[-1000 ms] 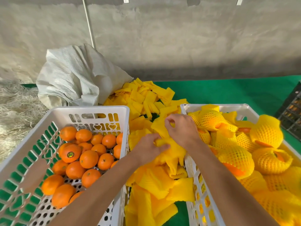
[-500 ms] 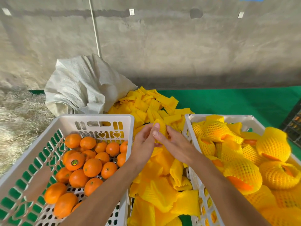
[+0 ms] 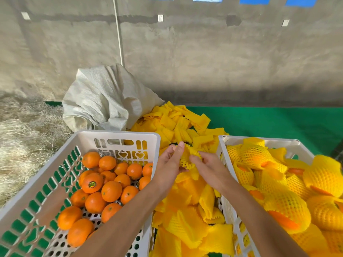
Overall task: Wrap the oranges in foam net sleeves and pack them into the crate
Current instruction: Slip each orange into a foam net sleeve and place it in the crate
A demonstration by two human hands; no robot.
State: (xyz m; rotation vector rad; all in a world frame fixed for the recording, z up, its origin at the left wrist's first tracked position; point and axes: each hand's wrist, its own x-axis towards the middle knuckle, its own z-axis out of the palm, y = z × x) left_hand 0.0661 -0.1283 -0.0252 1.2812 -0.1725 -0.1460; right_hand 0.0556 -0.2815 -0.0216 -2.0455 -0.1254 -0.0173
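Both the left hand [image 3: 169, 164] and right hand [image 3: 206, 166] pinch one yellow foam sleeve [image 3: 189, 157] between the two white crates [image 3: 118, 136]

From my feed, both white crates run off the frame: the left crate [image 3: 118, 135] at the bottom and left, the right crate [image 3: 259, 140] at the right. My left hand [image 3: 169, 164] covers part of the foam sleeve [image 3: 189, 158] (its far end unreadable). A dark crate [image 3: 339, 151] shows only a blurred sliver.
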